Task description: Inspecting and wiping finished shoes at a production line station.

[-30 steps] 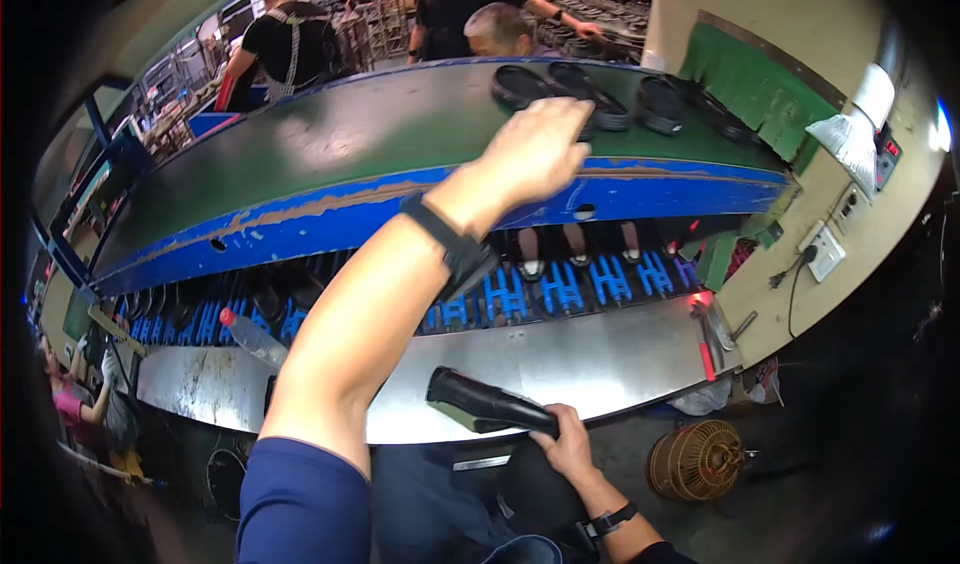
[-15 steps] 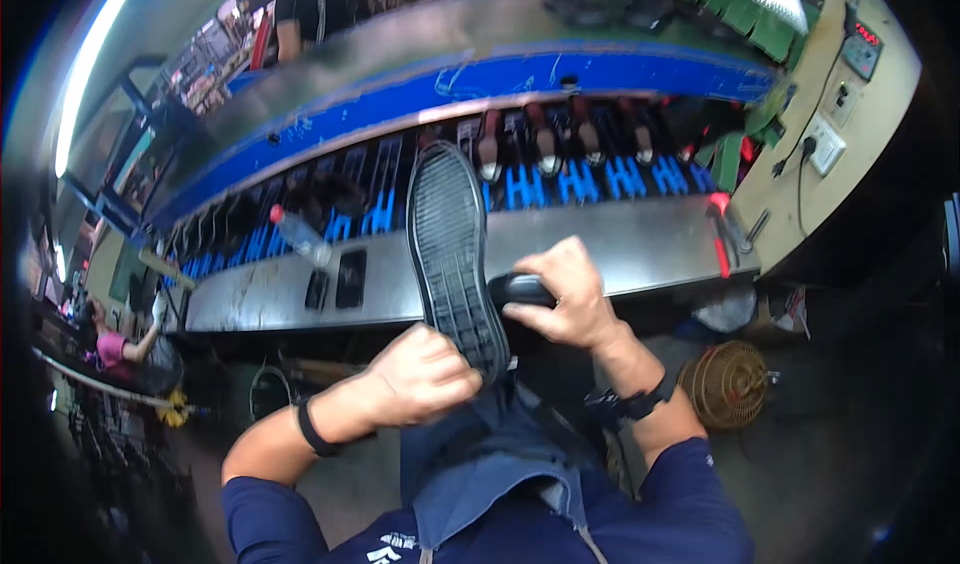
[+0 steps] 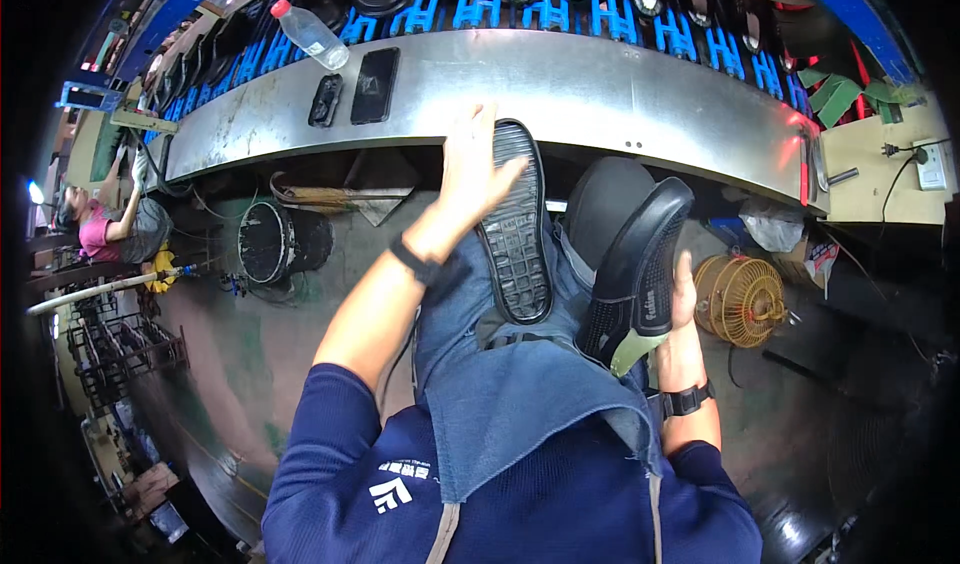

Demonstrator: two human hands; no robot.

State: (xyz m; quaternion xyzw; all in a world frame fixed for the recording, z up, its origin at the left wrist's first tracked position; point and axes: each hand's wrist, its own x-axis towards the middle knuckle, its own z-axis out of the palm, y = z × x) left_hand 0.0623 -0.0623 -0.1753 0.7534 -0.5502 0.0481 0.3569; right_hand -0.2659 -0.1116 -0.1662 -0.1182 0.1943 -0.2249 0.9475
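"Stretching across your view, the long metal bench! What's below it?"

"Your denim apron, draped over your lap! Over on your right, the black shoe, tilted, toe up toward the bench, pale green showing at its heel end."

"And that black sole?"

"Just left of the shoe, above your lap, tread facing you!"

"Hands, quickly!"

"Your left hand is at the sole's upper end, fingers straight, thumb spread away from them across the tread. Your right hand is at the shoe's right side, partly hidden behind it; I can't tell whether those fingers clamp it."

"Anything smaller?"

"On the bench's left: a red-capped bottle, a black phone, and a little dark case just beside that phone!"
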